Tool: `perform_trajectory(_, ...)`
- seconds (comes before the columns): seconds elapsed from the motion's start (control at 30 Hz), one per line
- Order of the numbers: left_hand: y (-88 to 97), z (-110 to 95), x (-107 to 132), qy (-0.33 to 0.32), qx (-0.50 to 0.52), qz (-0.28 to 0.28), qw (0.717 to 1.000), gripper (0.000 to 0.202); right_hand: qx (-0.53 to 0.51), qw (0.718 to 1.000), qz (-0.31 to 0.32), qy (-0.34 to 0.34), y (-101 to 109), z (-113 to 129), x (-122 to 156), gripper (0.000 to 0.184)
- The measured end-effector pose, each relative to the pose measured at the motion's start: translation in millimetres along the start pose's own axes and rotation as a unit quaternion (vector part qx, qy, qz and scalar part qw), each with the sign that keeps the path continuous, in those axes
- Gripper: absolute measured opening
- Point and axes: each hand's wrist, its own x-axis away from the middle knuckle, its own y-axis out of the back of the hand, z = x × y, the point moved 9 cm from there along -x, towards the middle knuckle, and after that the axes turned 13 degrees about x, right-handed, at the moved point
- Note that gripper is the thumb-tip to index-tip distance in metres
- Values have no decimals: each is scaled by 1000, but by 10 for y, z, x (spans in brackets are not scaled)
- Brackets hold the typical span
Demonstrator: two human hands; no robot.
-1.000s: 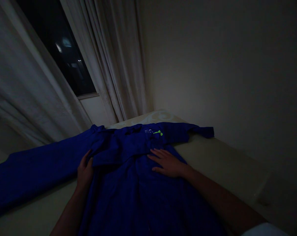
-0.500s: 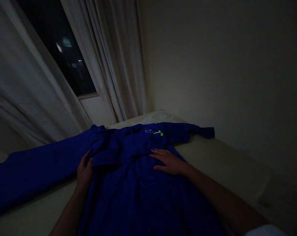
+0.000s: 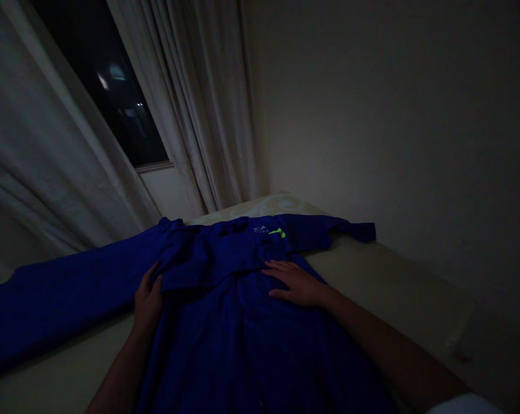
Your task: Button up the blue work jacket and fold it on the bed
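A dark blue long-sleeved garment (image 3: 260, 328) lies spread out and wrinkled, with small white print and a bright green mark (image 3: 279, 232) near its far edge. One sleeve (image 3: 70, 287) stretches out to the left, and a shorter-looking one (image 3: 315, 229) reaches right. At the left end of a folded layer, my left hand (image 3: 149, 296) has thumb and forefinger curved around the cloth; its other fingers are hidden. My right hand (image 3: 294, 283) lies flat on the right part, fingers spread, holding nothing.
Beneath the garment is a pale bed-like surface (image 3: 406, 282) with a swirl pattern at its far corner. Light curtains (image 3: 203, 103) hang at the back left beside a dark window (image 3: 126, 109). A plain wall (image 3: 372, 115) rises behind and right. The room is dim.
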Motion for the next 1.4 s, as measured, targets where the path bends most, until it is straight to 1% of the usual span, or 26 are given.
perform_trajectory(0.17,3,31,-11,4,3,0,1000,61,-6,1000,-5,4,3,-1,0,74)
perform_trajectory(0.47,-5,-18,4,0,-6,-3,1000,61,-1,1000,-8,8,-10,0,1,76)
perform_trajectory(0.57,-8,7,-6,-1,-6,5,1000,62,-6,1000,-7,7,-13,-6,-1,76)
perform_trajectory(0.73,6,32,-10,7,0,0,1000,59,-2,1000,-5,8,-2,-1,-7,75)
perform_trajectory(0.87,-8,9,3,15,6,0,1000,59,1,1000,-3,8,-14,-8,-10,76)
perform_trajectory(1.0,-8,-28,7,7,-3,-1,1000,60,-6,1000,-10,8,-20,-20,-9,76)
perform_trajectory(1.23,-4,-21,7,3,8,-4,1000,58,7,1000,-1,3,-21,-9,-8,76)
perform_trajectory(1.4,-7,-10,11,18,7,-9,1000,59,12,1000,-1,3,-4,8,-2,76)
